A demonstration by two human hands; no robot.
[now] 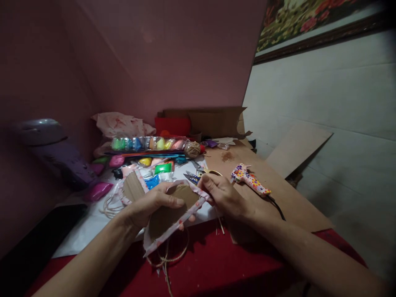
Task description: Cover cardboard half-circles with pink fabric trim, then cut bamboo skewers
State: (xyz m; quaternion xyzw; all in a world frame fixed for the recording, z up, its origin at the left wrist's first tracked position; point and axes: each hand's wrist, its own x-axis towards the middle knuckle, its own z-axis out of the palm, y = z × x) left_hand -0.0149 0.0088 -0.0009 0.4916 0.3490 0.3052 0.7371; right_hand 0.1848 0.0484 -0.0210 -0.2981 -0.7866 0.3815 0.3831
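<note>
My left hand grips a cardboard piece edged with pink-and-white printed fabric, thumb on its bare brown face and fingertips showing beneath. At its upper right corner, my right hand pinches the folded fabric edge. A loop of twine hangs below the piece over the red cloth. Behind my left hand lies a second fabric-edged cardboard piece, with more twine beside it. Scissors lie just beyond my right hand, partly hidden by it.
A flower-patterned glue gun with a black cord rests on a cardboard sheet at right. Bagged coloured clay and a twine ball are at the back. A purple bottle and a dark flat object are at left.
</note>
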